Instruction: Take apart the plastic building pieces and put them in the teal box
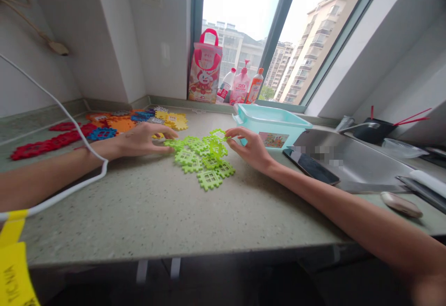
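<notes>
Light green interlocking plastic building tiles [210, 179], with toothed edges and window-like grids, lie in a loose overlapping pile mid-counter. My right hand [252, 150] pinches a green tile [218, 134] between thumb and fingers at the pile's upper right. On the other side, my left hand [142, 139] is open, thumb and fingers apart. Its thumb tip is close to a green tile [174, 145] at the pile's left end; whether they touch I cannot tell. Behind my left hand lie yellow tiles [176, 120], orange tiles [120, 124], blue tiles [101, 133] and red tiles [38, 148].
A turquoise plastic bin [275, 118] stands behind my right hand. A phone [311, 166] lies by the steel sink [362, 159]. On the sill are a pink bag [205, 74] and several bottles [240, 85]. A white cable [80, 132] crosses over my left forearm.
</notes>
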Motion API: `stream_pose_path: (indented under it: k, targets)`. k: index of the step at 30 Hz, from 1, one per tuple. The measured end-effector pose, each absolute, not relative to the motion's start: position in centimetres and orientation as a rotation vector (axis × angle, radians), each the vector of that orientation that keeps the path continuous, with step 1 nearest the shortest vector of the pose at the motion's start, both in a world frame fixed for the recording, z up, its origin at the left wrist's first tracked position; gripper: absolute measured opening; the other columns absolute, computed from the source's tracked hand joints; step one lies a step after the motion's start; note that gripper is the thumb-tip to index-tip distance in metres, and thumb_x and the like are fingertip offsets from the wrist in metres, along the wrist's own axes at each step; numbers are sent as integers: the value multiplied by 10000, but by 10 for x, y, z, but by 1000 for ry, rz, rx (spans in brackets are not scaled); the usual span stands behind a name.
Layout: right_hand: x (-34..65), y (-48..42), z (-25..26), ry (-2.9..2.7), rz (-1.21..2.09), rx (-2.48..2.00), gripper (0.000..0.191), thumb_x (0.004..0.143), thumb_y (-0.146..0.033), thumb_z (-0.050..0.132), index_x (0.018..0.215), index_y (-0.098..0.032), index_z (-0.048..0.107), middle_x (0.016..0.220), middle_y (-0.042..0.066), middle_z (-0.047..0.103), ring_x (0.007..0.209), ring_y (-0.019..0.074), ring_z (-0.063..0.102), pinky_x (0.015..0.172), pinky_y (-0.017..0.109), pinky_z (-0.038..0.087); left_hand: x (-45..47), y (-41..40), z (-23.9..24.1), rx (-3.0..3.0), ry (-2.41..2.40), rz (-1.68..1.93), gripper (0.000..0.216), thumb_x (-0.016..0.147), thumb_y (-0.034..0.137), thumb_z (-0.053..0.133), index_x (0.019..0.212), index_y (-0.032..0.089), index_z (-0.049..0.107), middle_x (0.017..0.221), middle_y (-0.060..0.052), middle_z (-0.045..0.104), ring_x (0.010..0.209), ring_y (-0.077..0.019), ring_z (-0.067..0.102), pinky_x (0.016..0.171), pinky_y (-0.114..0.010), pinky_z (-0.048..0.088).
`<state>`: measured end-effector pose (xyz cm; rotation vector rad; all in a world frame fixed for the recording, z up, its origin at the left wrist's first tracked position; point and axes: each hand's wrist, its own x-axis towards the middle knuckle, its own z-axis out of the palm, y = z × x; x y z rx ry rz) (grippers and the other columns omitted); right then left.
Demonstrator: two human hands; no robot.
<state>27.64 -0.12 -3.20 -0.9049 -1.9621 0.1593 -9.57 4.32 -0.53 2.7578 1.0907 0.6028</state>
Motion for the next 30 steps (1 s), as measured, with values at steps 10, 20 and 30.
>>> stream_pose_path:
  k: [10,20,30]
  targets:
    - [272,-7,-36,-2123,199,-732,118,972,-261,614,1028,-243,716,1081,50,783,1011,205,734,957,392,558,-88,39,-8,2635,1052,840,508,871,589,736,1193,197,773,1246,-93,780,1097,-238,724,972,-338,564]
    - [251,-24,-31,-2309,146,-686,101,1013,-247,601,1024,-249,702,1122,63,767,1060,213,710,987,384,548,-70,23,-11,2748,752,649,394,905,501,750,1176,217,778,1176,-76,783,1043,-210,705,944,-330,537]
    - [248,-20,-36,-2407,307,-829,196,959,-428,732,1029,-259,660,1172,63,760,1128,236,679,1039,416,507,-69,19,-8,2726,721,540,451,887,451,780,1248,182,758,1213,-108,773,1062,-236,687,940,-376,543]
